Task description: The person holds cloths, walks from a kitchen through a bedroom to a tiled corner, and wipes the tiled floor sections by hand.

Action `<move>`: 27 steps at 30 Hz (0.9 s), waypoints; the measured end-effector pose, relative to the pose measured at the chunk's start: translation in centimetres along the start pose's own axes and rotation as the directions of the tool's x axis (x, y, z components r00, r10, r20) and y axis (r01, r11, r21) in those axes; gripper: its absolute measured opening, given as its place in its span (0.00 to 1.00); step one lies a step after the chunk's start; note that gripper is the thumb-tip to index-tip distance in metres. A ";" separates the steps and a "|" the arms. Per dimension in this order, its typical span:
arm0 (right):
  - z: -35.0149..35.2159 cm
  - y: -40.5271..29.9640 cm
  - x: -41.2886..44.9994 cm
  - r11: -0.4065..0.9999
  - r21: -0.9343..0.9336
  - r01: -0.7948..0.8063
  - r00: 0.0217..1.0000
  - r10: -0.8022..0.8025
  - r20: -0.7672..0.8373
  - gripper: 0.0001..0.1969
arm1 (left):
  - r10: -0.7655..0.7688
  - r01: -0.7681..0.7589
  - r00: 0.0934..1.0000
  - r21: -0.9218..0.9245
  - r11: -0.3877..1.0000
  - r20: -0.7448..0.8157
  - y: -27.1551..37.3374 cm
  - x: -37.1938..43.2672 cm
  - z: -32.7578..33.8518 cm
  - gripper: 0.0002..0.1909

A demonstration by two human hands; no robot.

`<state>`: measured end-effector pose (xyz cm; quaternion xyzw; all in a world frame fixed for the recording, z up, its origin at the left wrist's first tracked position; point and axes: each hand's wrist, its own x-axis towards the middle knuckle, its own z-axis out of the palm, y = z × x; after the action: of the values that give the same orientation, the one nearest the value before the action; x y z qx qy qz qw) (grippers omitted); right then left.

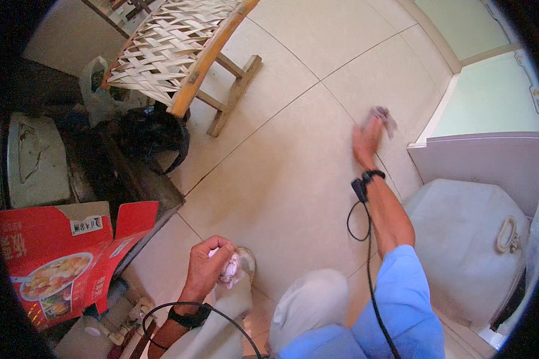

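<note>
My left hand [210, 264], low in the view beside my left knee, is closed around a crumpled whitish-pink cloth [229, 270]. The right arm reaches out over the tiled floor. At its end my right hand [368, 134], blurred by motion, has a dark greyish-purple thing [381, 116] at its fingers, possibly a crumpled cloth or plastic. Black bands with a black cable are on both wrists. My light trousers and blue sleeve fill the bottom of the picture.
A wooden stool with a woven strap seat [175, 49] stands at the upper left. A black bag [148, 134] and a red printed cardboard box [72, 251] are at the left. At the right are a large whitish container [462, 242] and pale green panels [489, 98].
</note>
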<state>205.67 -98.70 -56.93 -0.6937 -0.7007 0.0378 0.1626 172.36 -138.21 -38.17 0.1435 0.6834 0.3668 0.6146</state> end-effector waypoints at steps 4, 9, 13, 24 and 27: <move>4.0 -14.0 -1.1 0.821 0.408 0.399 0.911 -0.404 -0.078 0.34 | 0.028 -0.029 0.999 0.066 0.997 0.017 0.4 0.3 0.7 0.08; 2.8 -23.4 -13.6 0.613 0.323 0.722 0.641 -0.767 0.024 0.26 | 0.014 -0.014 0.999 0.026 1.000 0.038 0.6 0.1 1.4 0.08; 0.5 -15.4 -14.1 0.627 0.104 0.772 0.616 -0.778 0.123 0.23 | 0.031 -0.031 0.999 0.028 0.999 -0.009 -0.1 0.1 1.4 0.08; -9.0 7.4 -10.6 0.866 -0.304 -0.398 0.902 0.430 0.045 0.34 | 0.059 -0.059 0.998 0.008 0.998 0.022 -0.1 0.0 0.9 0.08; -5.1 8.6 -9.6 0.850 -0.425 -0.311 0.950 0.295 -0.105 0.31 | 0.068 -0.071 0.994 0.037 0.997 0.084 -0.3 0.3 1.9 0.08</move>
<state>215.19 -108.76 -56.23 -0.8146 -0.5699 -0.1071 0.0076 174.17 -137.62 -38.54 0.1945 0.6591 0.3681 0.6263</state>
